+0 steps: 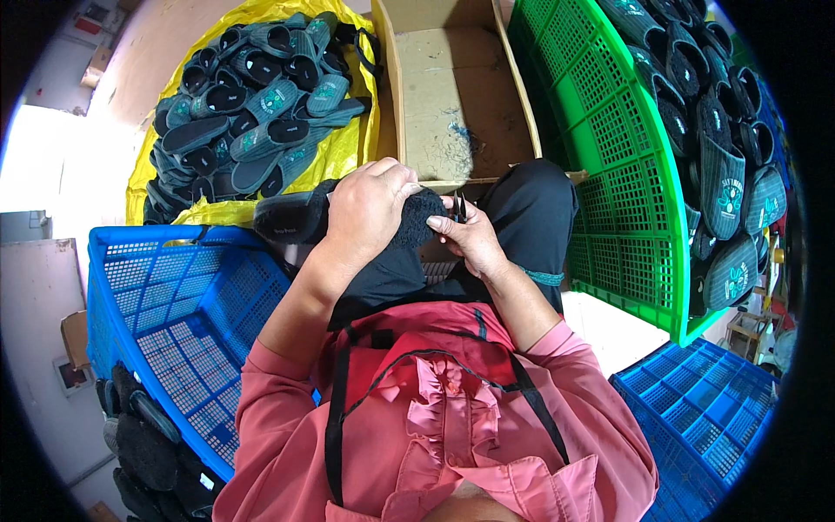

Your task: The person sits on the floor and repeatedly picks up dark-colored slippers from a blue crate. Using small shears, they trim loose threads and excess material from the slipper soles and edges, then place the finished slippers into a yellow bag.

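A dark slipper (291, 219) with a black fleecy part lies across my lap, its smooth end pointing left. My left hand (370, 204) is closed around its middle and hides that stretch of it. At the slipper's fuzzy right end, my right hand (472, 237) is closed on a small pair of dark thread snips (458, 205), whose blades point away from me. The right thumb rests against the fuzzy edge. Whether the blades are touching any thread is too small to tell.
A yellow sack (139, 187) heaped with dark slippers stands far left. Ahead is a cardboard box (426, 70) with lint in it. A green crate (609, 174) rises at right, with more slippers beyond. Blue crates (165, 300) flank me; other slippers (152, 444) lie lower left.
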